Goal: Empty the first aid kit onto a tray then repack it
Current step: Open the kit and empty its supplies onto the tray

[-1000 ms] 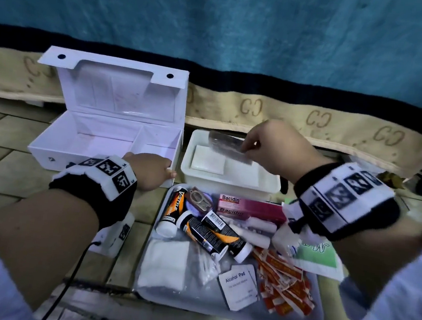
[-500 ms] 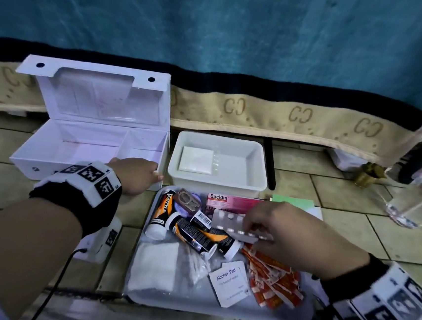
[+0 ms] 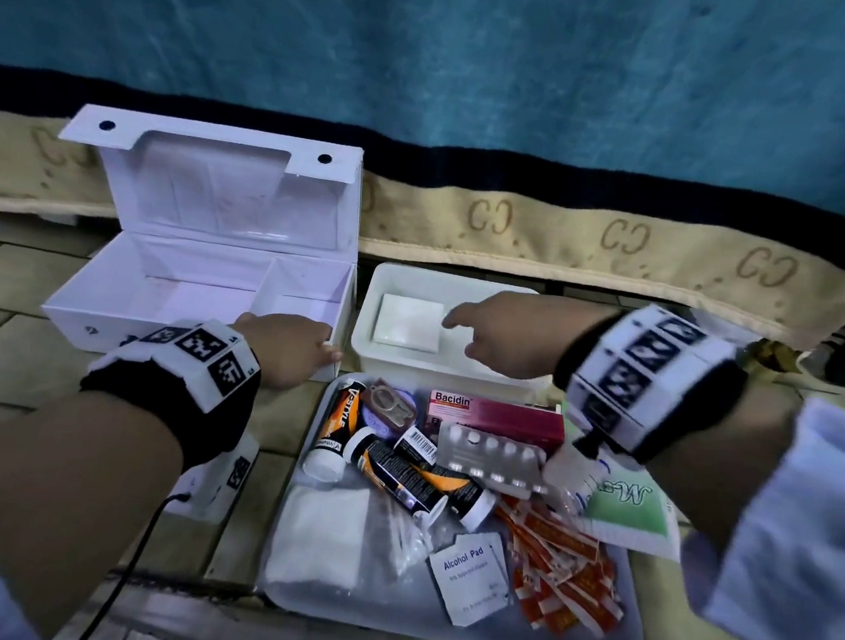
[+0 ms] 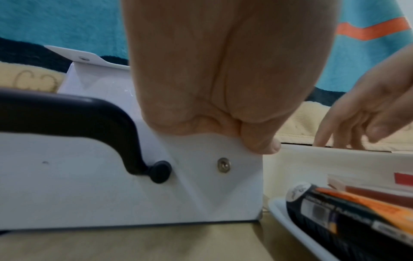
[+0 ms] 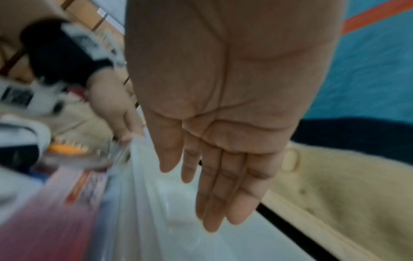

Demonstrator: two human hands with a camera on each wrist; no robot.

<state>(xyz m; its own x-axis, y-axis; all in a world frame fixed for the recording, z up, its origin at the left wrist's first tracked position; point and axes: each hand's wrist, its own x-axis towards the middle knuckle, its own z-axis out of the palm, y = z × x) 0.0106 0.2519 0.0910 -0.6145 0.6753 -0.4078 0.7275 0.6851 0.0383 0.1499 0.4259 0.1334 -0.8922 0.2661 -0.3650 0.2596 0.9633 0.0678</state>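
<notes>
A home floor: beige tiles (image 3: 6, 331) and a teal blanket (image 3: 436, 52) with monogrammed trim.

A tan tiled floor (image 3: 3, 362) fills the lower frame. Directly on it: an open white first aid box (image 3: 196, 293) at centre left, a white plastic tub (image 3: 456, 374) just right of it, and a clear tray (image 3: 382, 610) of supplies at lower centre. A beige-bordered blue blanket (image 3: 522, 226) crosses behind.

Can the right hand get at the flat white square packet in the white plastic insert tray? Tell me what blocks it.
Probably yes. The right hand hovers open over the white plastic insert tray, fingertips beside the flat white square packet. Nothing lies on the packet or between it and the fingers.
</notes>
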